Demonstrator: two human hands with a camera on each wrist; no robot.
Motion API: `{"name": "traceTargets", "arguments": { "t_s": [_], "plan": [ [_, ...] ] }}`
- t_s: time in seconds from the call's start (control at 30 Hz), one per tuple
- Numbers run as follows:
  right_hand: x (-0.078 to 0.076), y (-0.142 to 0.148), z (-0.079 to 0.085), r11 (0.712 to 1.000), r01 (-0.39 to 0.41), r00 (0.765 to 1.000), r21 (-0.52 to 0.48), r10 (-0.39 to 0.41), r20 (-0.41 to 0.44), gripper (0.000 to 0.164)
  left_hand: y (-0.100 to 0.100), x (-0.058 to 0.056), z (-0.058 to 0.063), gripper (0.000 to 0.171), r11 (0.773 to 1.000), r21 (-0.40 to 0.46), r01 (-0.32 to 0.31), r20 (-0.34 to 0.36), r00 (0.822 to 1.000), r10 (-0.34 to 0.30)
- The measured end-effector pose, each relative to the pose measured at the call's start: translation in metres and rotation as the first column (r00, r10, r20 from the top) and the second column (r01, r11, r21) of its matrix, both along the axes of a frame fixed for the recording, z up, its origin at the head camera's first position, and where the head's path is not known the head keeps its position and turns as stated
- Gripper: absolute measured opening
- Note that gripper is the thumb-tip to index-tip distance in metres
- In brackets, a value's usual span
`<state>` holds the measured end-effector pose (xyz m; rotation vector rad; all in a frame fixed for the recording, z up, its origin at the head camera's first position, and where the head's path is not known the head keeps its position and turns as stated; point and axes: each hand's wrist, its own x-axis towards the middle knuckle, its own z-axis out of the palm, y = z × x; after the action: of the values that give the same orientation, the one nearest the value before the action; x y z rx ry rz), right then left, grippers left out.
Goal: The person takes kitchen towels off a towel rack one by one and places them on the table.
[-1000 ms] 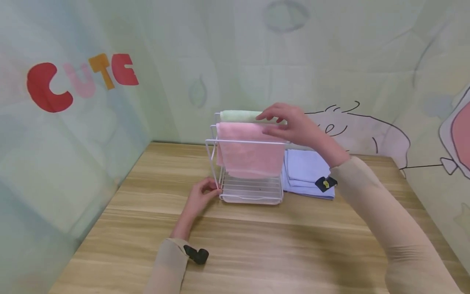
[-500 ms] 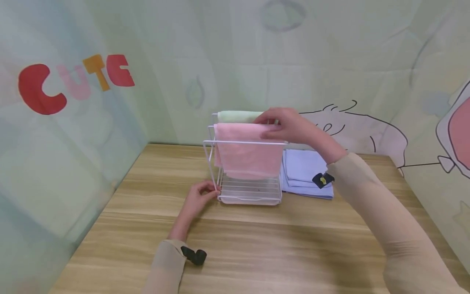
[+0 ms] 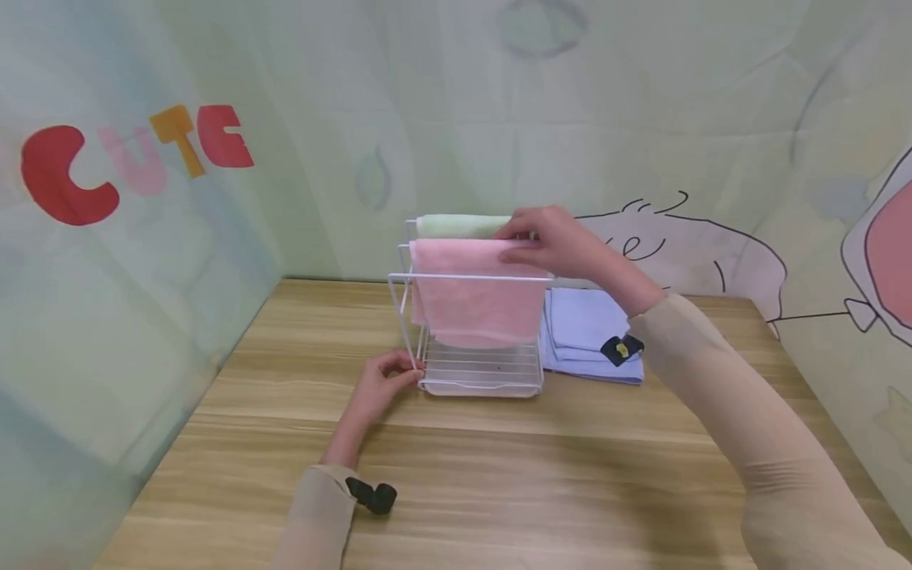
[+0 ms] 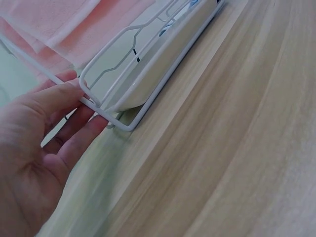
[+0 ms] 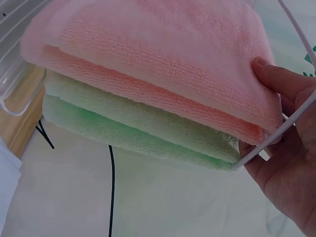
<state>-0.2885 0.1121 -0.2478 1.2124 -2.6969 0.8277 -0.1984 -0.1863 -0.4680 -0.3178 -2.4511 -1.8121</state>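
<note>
A white wire rack (image 3: 470, 277) stands on the table, with a pink towel (image 3: 477, 313) draped over one bar and a pale green towel (image 3: 456, 226) over the bar behind it. My left hand (image 3: 378, 386) pinches the rack's lower front left corner; the left wrist view shows thumb and fingers around the wire (image 4: 88, 101). Up at the right end of the pink towel, my right hand (image 3: 554, 241) pinches its folded top. In the right wrist view the thumb presses on the pink towel (image 5: 163, 64), and the other fingers are partly hidden behind it, near the green towel (image 5: 133, 121).
Folded light blue towels (image 3: 584, 321) lie on the wooden table (image 3: 456, 483) right of the rack. A pale tray (image 4: 148, 81) sits in the rack's base. Printed curtains (image 3: 335, 142) rise closely behind the table and at both sides.
My right hand has lowered slightly onto the pink towel's top right end and closed its fingers there. The left hand keeps its hold on the rack corner. The whole view has drifted slightly.
</note>
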Motion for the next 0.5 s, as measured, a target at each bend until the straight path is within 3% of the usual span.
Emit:
{"name": "traceTargets", "arguments": {
  "t_s": [0.5],
  "plan": [
    [0.0033,0.0018,-0.0038,0.997,0.003,0.989,-0.081,-0.015,-0.147,0.016,0.0005,-0.0015,-0.0015,0.017,1.0,-0.028,-0.006,-0.001,1.0,0.006]
  ]
}}
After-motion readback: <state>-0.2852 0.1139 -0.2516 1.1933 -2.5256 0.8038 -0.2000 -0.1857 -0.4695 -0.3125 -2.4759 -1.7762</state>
